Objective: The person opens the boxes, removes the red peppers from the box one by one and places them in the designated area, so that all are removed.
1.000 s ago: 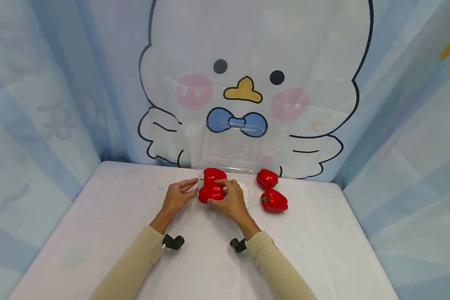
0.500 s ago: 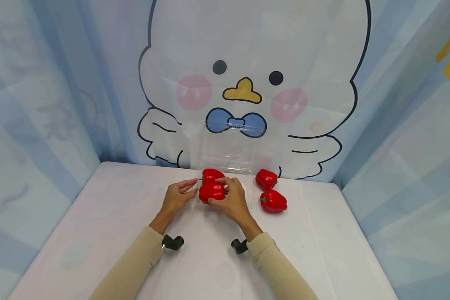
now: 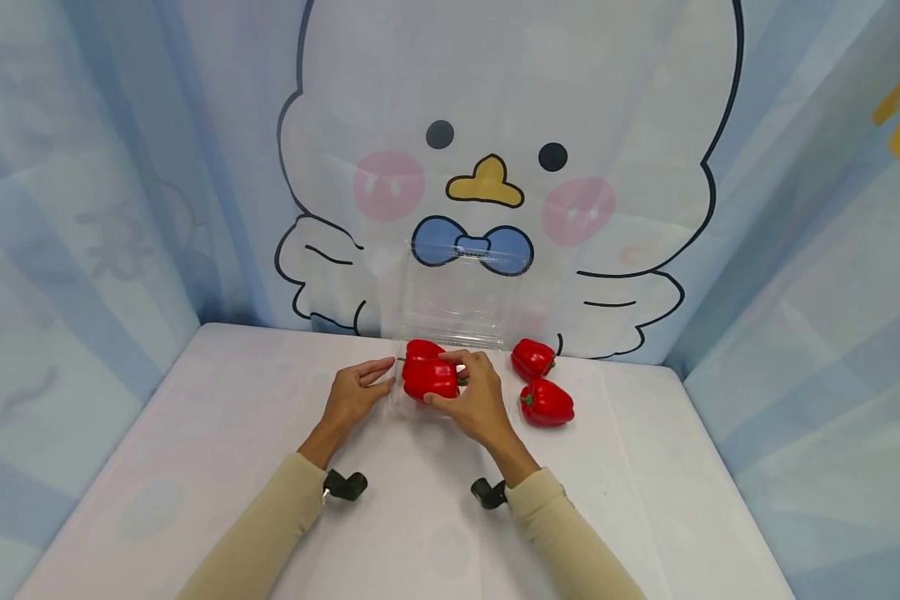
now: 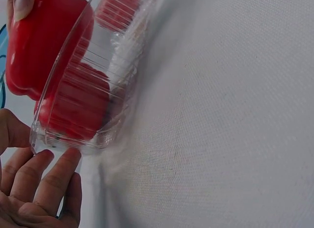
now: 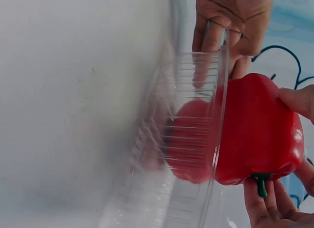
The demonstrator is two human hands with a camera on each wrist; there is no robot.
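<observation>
Left hand (image 3: 352,395) pinches the clear container (image 4: 101,47) at left; right hand (image 3: 478,400) grips a red pepper (image 3: 431,379); two peppers (image 3: 547,402) lie right.

We see 4 red, blocky bell peppers (image 5: 257,129) with smooth, glossy skins. The clear rectangular plastic container (image 5: 189,206) looks thin, shiny and ribbed. We read the white tablecloth (image 4: 221,120) as matt, finely textured weave, and the 2 beige sleeves (image 3: 266,525) as matt fabric.

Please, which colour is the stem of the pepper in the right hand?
Green; the stem shows best in the right wrist view.
</observation>
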